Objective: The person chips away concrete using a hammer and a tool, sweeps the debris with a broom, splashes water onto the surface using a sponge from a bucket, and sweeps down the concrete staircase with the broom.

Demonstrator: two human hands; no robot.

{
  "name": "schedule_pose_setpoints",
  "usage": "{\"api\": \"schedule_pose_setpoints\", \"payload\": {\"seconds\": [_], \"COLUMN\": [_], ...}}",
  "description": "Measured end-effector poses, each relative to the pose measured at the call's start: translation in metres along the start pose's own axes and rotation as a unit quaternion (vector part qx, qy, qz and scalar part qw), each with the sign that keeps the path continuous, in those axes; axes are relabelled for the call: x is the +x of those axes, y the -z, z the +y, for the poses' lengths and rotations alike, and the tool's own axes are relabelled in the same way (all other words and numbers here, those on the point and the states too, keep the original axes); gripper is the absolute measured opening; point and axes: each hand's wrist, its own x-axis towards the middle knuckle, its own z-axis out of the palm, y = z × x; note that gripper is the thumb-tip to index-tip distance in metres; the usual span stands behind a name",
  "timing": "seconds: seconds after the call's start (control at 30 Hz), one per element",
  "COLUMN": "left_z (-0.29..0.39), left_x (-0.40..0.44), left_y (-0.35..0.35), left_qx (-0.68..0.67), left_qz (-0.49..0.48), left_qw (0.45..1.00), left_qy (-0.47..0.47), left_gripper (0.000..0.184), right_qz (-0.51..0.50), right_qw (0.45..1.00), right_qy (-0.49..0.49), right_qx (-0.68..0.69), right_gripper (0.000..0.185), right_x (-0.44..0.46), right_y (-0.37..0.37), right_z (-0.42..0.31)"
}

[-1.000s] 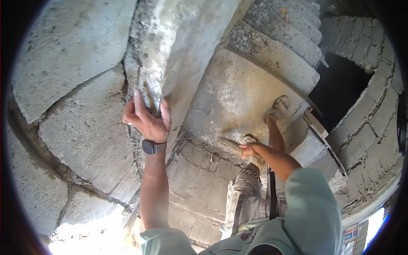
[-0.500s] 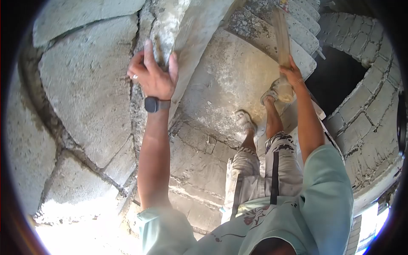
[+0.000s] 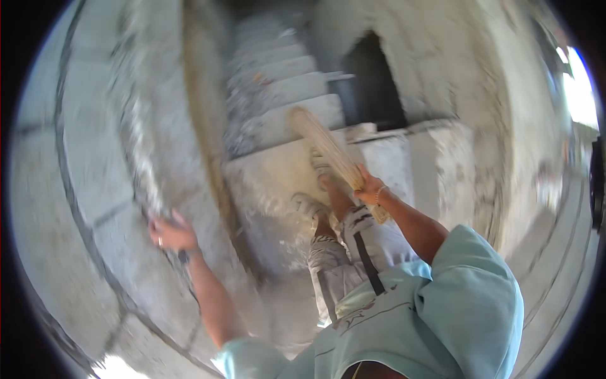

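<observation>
My left hand (image 3: 172,232) rests on the rough edge of a concrete wall (image 3: 142,151), its fingers apart and blurred; a ring and a dark watch show on it. In my right hand (image 3: 371,188) is a long, pale bundle of sticks or bristles (image 3: 327,146), gripped near its lower end. The bundle slants up and to the left, over my feet and across the lowest steps. Whether it is a broom or a brush is too blurred to tell.
Concrete steps (image 3: 290,79) rise ahead, with a small red and orange object (image 3: 261,79) on them. A dark opening (image 3: 372,85) lies right of the steps. My sandalled feet (image 3: 310,205) stand on a dusty landing (image 3: 265,183). Block walls curve around both sides.
The view has swung toward the stairs and right wall. My right hand has raised the bundle from beside my feet and now holds it pointing up-left. My left hand stays at the wall edge.
</observation>
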Motion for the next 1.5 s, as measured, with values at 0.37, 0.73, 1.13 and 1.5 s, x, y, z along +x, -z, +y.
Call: {"api": "schedule_pose_setpoints", "payload": {"seconds": [0.37,0.73,1.13,1.5], "left_z": [0.219,0.358,0.399,0.433], "left_x": [-0.062,-0.067,-0.181,-0.141], "left_y": [0.235,0.537,0.643,0.596], "left_qx": [-0.528,-0.682,-0.774,-0.775], "left_qz": [-0.268,-0.302,-0.376,-0.359], "left_qw": [0.748,0.147,-0.108,-0.06], "left_qy": [-0.299,-0.65,-0.498,-0.517], "left_gripper": [0.042,0.06,0.044,0.044], "right_qz": [0.186,0.452,0.482,0.306], "right_qw": [0.959,0.856,0.809,0.655], "right_qy": [-0.179,-0.197,-0.327,-0.582], "right_qx": [0.118,0.154,0.078,0.374], "right_gripper": [0.077,0.065,0.065,0.051], "right_x": [-0.178,-0.331,-0.308,-0.127], "right_y": [-0.015,-0.032,0.047,0.006], "right_z": [0.203,0.304,0.413,0.48]}}
